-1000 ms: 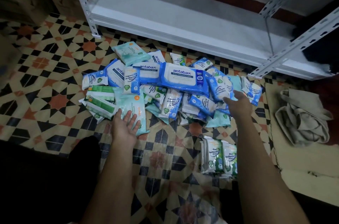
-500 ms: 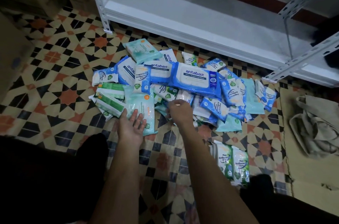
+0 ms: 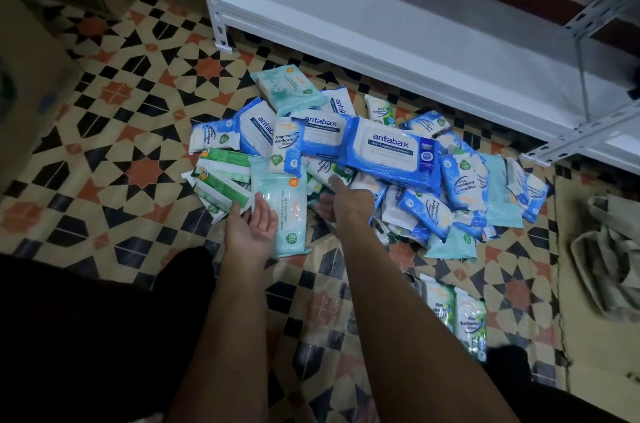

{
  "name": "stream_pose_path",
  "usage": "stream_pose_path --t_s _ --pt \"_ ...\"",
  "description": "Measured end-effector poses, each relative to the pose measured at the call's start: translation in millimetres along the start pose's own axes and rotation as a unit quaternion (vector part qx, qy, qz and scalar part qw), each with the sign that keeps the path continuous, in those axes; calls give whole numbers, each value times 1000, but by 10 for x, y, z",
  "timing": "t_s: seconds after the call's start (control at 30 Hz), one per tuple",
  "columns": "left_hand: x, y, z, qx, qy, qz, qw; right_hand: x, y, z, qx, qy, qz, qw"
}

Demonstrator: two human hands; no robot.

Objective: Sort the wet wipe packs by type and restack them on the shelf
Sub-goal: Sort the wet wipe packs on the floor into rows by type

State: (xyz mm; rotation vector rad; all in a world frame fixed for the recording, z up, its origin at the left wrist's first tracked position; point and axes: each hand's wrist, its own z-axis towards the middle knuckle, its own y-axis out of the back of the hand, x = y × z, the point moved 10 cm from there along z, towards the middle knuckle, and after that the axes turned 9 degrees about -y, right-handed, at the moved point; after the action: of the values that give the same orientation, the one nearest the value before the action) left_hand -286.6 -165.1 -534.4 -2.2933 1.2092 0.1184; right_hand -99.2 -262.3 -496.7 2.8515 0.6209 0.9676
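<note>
Right hand (image 3: pixel 348 199) has reached deeper into the pack pile (image 3: pixel 381 173) (grip unclear), left hand (image 3: pixel 254 227) stays open, palm-up.

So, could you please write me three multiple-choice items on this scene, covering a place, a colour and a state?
1. Where does the pile of wipe packs lie?
A. on the shelf
B. on the tiled floor
C. in a box

2. What colour is the big antabax pack on top of the pile?
A. blue and white
B. red
C. yellow

3. How is the left hand?
A. clenched in a fist
B. gripping a bag
C. open, palm up

Answers: 1 B, the packs lie on the tiled floor in front of the bare white shelf. 2 A, blue wrapper with a white label. 3 C, its fingers are spread beside a pale green pack.
</note>
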Motion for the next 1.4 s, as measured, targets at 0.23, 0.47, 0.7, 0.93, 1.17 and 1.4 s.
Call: stream_pose_path --t_s 0.23,0.47,0.7,0.93,1.17,1.4 --pt "-36 -64 125 12 -6 -51 999 127 16 -206 72 -8 -42 996" --pt "-43 -15 -31 40 -49 -63 996 -65 17 -504 185 -61 104 975" --pt "80 246 -301 37 -79 32 996 -545 573 -598 174 -15 230 957" --pt "113 575 -542 11 -140 154 978 -1145 1124 -572 88 -44 246 964" --pt "-32 580 -676 23 -225 213 950 -2049 1517 -630 -39 -150 168 974" --pt "400 338 -1180 180 -171 304 920 -2103 1685 -757 -37 -138 216 966"
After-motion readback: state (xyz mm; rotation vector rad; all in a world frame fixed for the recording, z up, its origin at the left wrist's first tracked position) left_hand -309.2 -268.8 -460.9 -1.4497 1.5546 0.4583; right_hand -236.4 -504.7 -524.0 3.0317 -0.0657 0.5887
